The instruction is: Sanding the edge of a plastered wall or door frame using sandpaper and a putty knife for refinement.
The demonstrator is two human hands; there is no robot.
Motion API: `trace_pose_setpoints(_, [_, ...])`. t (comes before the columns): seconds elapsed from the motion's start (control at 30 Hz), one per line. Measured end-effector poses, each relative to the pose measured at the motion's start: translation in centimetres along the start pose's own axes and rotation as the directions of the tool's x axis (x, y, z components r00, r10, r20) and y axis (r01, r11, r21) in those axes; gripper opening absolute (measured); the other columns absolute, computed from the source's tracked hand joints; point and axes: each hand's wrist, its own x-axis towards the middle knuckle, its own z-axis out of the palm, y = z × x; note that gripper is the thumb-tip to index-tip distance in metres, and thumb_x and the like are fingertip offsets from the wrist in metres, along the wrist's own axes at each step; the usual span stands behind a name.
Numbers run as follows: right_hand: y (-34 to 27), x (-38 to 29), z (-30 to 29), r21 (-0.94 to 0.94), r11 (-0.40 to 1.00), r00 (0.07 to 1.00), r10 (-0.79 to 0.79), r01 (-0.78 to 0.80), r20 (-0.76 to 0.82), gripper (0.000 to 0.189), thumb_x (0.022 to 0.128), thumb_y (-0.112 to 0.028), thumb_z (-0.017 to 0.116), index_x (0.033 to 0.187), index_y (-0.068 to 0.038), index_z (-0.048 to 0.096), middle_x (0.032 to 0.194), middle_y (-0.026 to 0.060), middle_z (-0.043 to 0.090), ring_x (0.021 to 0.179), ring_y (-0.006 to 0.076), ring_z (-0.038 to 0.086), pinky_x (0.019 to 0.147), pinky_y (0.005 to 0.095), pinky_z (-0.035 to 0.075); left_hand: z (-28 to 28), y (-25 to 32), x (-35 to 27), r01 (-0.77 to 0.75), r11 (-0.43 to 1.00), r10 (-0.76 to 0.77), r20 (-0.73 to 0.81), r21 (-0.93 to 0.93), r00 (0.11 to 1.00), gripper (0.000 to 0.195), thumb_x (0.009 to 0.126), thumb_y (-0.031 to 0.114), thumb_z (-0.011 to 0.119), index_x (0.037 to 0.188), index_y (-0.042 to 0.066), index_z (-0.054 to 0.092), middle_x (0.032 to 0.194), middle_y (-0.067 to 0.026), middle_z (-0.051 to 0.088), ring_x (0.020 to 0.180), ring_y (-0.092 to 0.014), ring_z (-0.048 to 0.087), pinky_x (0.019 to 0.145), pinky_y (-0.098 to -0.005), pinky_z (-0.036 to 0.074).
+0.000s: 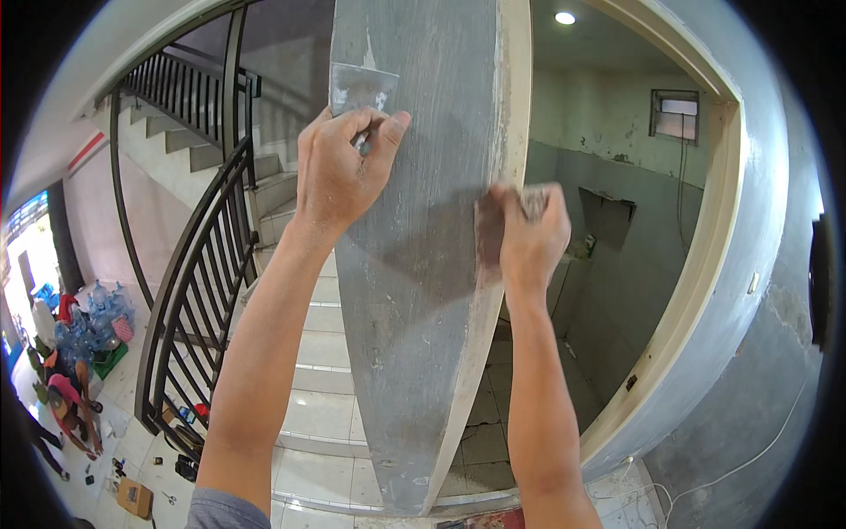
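A grey-painted wall end (423,330) stands upright before me, with streaks and light patches on its surface. My left hand (347,159) grips a putty knife, whose wide metal blade (363,86) lies against the upper left part of the wall and bears whitish filler. Lower down, my right hand (537,231) is closed at the wall's right edge, beside the cream door frame (512,119). It pinches a thin, dark flat piece (490,231) that touches the edge; blur hides what kind of tool or sheet this is.
Tiled stairs (324,403) and a dark metal railing (198,291) lie left. Right of the wall, a doorway opens into a tiled room. Far left, people crouch near blue water bottles (99,317) and a cardboard box (135,498). A white cable (727,473) runs along the lower right.
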Motion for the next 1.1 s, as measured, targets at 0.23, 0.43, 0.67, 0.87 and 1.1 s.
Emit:
trace_pose_setpoints(0.23, [-0.4,-2.6,-0.6,-0.023,0.999,0.999,-0.041,0.041,-0.012,0.052,0.077,-0.035,0.087,0.101,-0.003,0.054,0.086,0.0131,0.070,0.078,0.0312,0.067,0.074,0.0379,0.051,-1.4,-0.3,0.2,0.097,0.994,-0.095,0.049,-0.057,0.994,0.035,0.092,0.033,0.070,0.076,0.002,0.072,0.063,-0.0054,0.063,0.068,-0.018,0.054,0.068,-0.0336,0.044])
trace_pose_setpoints(0.43, [-1.4,-0.8,-1.0,-0.041,0.999,0.998,-0.037,0.036,-0.040,0.048,0.078,-0.038,0.087,0.084,0.001,0.058,0.076,0.0118,0.067,0.070,0.0220,0.060,0.071,0.0362,0.050,-0.7,-0.7,0.4,0.109,0.985,-0.103,0.050,-0.135,0.993,0.034,0.092,0.034,0.070,0.076,0.004,0.073,0.062,-0.0029,0.063,0.067,-0.017,0.052,0.070,-0.0320,0.043])
trace_pose_setpoints(0.67, [1.3,-3.3,-1.2,0.013,0.991,0.989,-0.129,0.130,-0.075,0.048,0.084,-0.040,0.082,0.079,-0.002,0.053,0.066,0.0146,0.063,0.059,0.0260,0.057,0.063,0.0358,0.047,-0.4,-0.4,-0.1,0.112,0.977,-0.099,0.076,-0.184,0.992,0.034,0.091,0.035,0.070,0.077,0.005,0.075,0.065,-0.0017,0.064,0.072,-0.014,0.053,0.069,-0.0308,0.043])
trace_pose_setpoints(0.87, [-1.2,-1.2,-0.6,-0.057,0.995,0.995,-0.082,0.079,-0.061,0.044,0.084,-0.038,0.081,0.079,-0.001,0.057,0.069,0.0100,0.065,0.064,0.0221,0.061,0.067,0.0354,0.048,-0.7,-0.6,0.0,0.135,0.958,-0.121,0.070,-0.254,0.990,0.032,0.091,0.033,0.070,0.078,0.004,0.075,0.065,-0.0024,0.064,0.070,-0.014,0.052,0.066,-0.0310,0.042])
trace_pose_setpoints(1.1, [-0.4,-0.9,-0.3,-0.016,1.000,0.993,-0.005,0.004,-0.118,0.041,0.084,-0.036,0.082,0.081,0.000,0.061,0.074,0.0122,0.068,0.068,0.0248,0.063,0.070,0.0361,0.049,-0.6,-0.7,-0.2,0.068,0.972,-0.052,0.073,-0.226,0.996,0.030,0.090,0.029,0.069,0.078,0.003,0.075,0.063,-0.0028,0.063,0.070,-0.015,0.052,0.064,-0.0312,0.042])
